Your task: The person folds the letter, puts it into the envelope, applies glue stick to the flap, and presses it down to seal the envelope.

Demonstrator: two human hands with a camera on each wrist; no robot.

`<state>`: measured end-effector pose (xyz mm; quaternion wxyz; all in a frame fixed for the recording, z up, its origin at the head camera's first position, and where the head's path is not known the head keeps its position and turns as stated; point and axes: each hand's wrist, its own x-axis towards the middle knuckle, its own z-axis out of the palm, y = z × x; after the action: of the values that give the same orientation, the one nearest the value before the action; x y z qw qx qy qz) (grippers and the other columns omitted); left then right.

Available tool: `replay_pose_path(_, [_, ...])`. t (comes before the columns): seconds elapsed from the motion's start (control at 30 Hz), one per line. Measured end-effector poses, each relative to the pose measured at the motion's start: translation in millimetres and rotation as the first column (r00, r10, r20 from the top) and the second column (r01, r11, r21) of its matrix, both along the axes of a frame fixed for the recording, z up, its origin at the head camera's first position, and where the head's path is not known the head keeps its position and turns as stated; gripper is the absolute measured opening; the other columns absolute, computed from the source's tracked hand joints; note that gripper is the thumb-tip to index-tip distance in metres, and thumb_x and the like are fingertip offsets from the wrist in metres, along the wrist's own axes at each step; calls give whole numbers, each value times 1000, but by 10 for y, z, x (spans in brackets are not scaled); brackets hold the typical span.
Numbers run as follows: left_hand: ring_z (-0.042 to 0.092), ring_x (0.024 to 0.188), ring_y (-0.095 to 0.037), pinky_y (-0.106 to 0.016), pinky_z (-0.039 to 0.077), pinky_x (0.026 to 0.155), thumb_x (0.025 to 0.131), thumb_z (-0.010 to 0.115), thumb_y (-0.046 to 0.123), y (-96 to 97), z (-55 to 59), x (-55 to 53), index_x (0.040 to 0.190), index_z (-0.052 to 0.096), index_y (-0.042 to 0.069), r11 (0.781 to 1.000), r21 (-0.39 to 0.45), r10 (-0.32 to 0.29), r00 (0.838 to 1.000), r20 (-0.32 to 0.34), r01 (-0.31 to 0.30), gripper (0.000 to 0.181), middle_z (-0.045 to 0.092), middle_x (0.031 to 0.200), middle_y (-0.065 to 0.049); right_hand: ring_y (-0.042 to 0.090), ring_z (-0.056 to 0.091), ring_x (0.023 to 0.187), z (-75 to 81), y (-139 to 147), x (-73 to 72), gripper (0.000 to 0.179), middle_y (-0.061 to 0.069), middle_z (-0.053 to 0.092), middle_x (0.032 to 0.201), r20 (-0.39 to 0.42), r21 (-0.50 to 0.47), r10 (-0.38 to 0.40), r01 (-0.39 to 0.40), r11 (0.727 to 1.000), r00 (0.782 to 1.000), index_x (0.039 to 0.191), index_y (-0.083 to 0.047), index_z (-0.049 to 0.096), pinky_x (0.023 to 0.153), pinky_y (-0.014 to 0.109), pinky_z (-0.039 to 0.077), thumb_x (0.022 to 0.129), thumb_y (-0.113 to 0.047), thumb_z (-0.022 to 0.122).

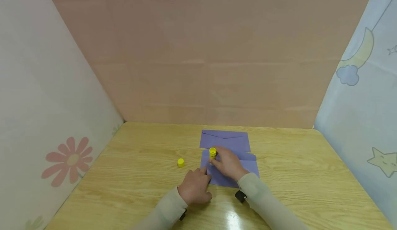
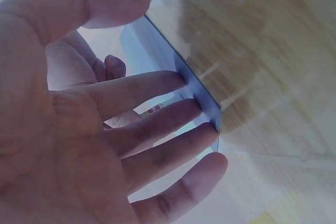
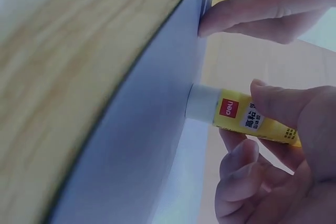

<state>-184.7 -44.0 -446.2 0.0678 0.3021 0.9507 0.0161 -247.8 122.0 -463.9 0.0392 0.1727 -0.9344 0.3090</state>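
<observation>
My right hand (image 1: 229,162) grips a yellow glue stick (image 3: 239,111) upright between thumb and fingers. Its white end meets the surface of a purple envelope (image 1: 221,180) in the right wrist view. That envelope lies on the table in front of me, its flap side away from me. Fingertips of my left hand (image 1: 195,187) press on the envelope's left edge, the fingers mostly straight and slightly spread in the left wrist view. A yellow glue stick cap (image 1: 181,162) sits on the table to the left of the envelope.
Directly behind the near envelope lies a second purple envelope (image 1: 224,142), its flap folded down. Both are on a wood-grain table (image 1: 139,161). A pinkish-brown backdrop (image 1: 198,57) rises at the far edge, with patterned panels on both sides.
</observation>
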Motion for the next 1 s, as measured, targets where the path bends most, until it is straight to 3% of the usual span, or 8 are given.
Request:
replay_pose_path(0.33, [48,73,-13,-31,36,60,73,73,36,9,-38,-5,105,72,13,1000,-17,15,999,-52,-16,39,50,86,2,25,64,96,19,53,10,20,2,66,98,-9,-12,-11,10,1000,1000,100,-14,64,84,47,51,90,-26,76])
replay_pose_path(0.47, [47,73,-13,-32,37,61,74,72,37,25,-43,-2,108,73,13,999,-38,20,999,-37,-21,41,50,87,2,25,64,96,-14,162,47,19,1,65,96,-1,-19,-25,25,1000,1000,97,-15,63,86,47,51,89,-25,76])
replay_pose_path(0.6, [47,73,-13,-33,37,62,74,72,38,32,-44,13,110,73,13,998,-46,31,999,-16,-32,43,50,87,2,29,64,103,-52,292,87,23,6,67,103,11,-4,-39,39,999,999,104,-12,64,90,49,51,90,-25,75])
replay_pose_path(1.0, [45,71,-13,-32,34,60,73,72,34,30,-42,16,105,72,13,999,-25,33,999,-33,-33,38,47,84,3,25,65,92,24,459,117,19,3,67,96,0,29,-44,44,999,999,98,-13,62,80,46,52,90,-24,76])
